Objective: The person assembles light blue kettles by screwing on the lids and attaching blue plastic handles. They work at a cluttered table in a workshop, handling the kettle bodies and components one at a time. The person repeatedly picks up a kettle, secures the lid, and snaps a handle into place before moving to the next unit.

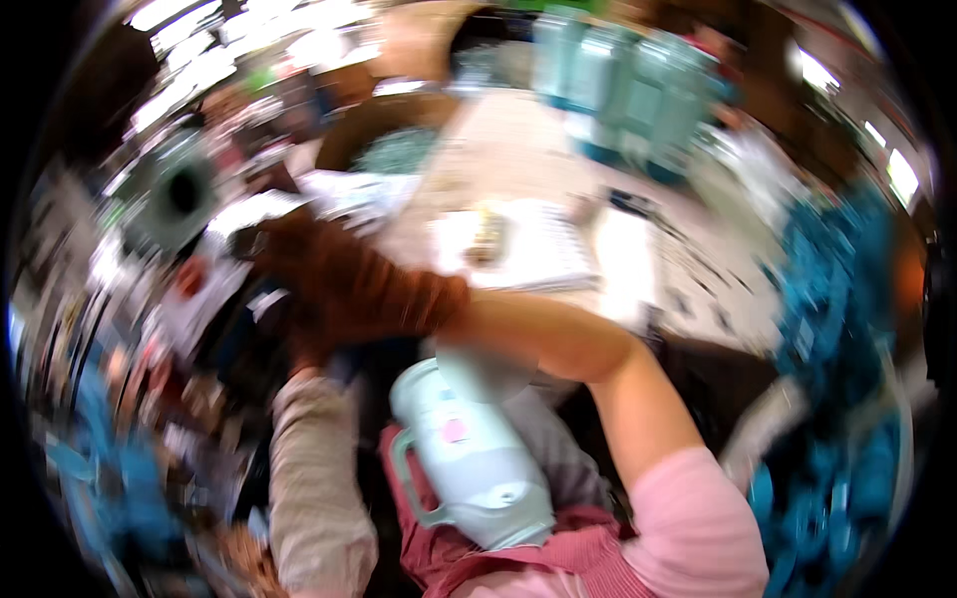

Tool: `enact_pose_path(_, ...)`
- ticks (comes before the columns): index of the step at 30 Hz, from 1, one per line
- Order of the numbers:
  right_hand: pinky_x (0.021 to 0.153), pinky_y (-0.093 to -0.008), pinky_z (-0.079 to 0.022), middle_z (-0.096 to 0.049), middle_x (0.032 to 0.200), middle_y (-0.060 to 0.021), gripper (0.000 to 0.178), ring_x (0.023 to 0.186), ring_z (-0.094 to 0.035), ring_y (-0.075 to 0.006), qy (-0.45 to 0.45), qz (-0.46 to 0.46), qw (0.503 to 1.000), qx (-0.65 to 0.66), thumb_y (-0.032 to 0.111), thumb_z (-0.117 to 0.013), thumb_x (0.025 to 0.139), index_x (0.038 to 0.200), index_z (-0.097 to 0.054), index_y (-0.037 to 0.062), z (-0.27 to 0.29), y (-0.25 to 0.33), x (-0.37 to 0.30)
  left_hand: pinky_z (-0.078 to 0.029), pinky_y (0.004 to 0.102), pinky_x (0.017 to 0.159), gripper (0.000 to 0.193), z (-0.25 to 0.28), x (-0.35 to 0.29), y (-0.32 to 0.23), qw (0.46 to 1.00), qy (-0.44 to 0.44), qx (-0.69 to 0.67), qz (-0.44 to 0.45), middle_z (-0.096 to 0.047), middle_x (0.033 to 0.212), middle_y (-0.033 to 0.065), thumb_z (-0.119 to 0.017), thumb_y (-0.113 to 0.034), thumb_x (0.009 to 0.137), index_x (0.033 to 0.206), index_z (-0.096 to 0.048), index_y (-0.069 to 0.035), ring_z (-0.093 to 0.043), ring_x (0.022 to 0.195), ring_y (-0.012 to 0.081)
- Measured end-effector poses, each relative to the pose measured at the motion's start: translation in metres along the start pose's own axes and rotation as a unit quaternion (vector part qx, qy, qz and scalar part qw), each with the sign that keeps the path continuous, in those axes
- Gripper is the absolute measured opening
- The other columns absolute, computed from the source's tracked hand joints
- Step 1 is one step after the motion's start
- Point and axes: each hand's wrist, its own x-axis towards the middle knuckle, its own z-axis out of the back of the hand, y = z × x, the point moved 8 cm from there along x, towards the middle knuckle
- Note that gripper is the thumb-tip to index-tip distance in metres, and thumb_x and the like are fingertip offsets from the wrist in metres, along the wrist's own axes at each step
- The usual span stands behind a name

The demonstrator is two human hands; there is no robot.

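A pale blue jug [469, 453] with a side handle and a small pink mark lies tilted across my lap. Over to the left reaches my right hand [314, 264], in a rust-brown glove, its forearm passing above the jug's upper end. Motion smears its fingers beside dark and pale things I cannot make out. My left hand [307, 341] is just below it, mostly hidden behind the right glove; its forearm wears a beige sleeve. Neither hand shows clearly whether it holds something. A pale, greenish hollow piece with a dark opening [179, 189] is beyond the hands at the left.
Several pale blue jugs [638, 95] stand at the back of the table [508, 130]. An open notebook [543, 244] and a dark slim object [630, 202] lie on it. A round container [344, 135] holds pale pieces. Teal parts [832, 279] are heaped at the right.
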Motion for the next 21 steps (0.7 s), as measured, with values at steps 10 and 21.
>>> enact_pose_path(10,0.086,-0.0326,-0.050,-0.064,0.107,-0.0113,0.032,0.099,-0.062,-0.0237,-0.100,-0.506,0.783,-0.346,0.006,-0.060,0.084,0.116,-0.059,0.0046,0.415,0.122,-0.373,-0.036,0.0335,0.103,0.055,-0.040,-0.075,-0.022,0.991,-0.129,0.021,-0.041,-0.042,0.139,0.0168,-0.057,-0.027,0.090,0.137,-0.039,-0.004,-0.045,0.125,0.0265)
enact_pose_path(21,0.107,-0.0577,-0.020,-0.034,0.145,-0.0044,0.095,0.136,-0.025,-0.0363,0.332,-0.660,0.164,-0.653,0.035,-0.082,0.059,0.141,-0.034,0.0244,0.646,0.410,-0.674,-0.041,0.0295,0.093,0.034,0.019,-0.132,-0.090,0.851,-0.010,-0.519,0.080,-0.059,0.113,0.0119,-0.053,-0.020,0.093,0.120,-0.056,0.000,-0.054,0.104,0.0194)
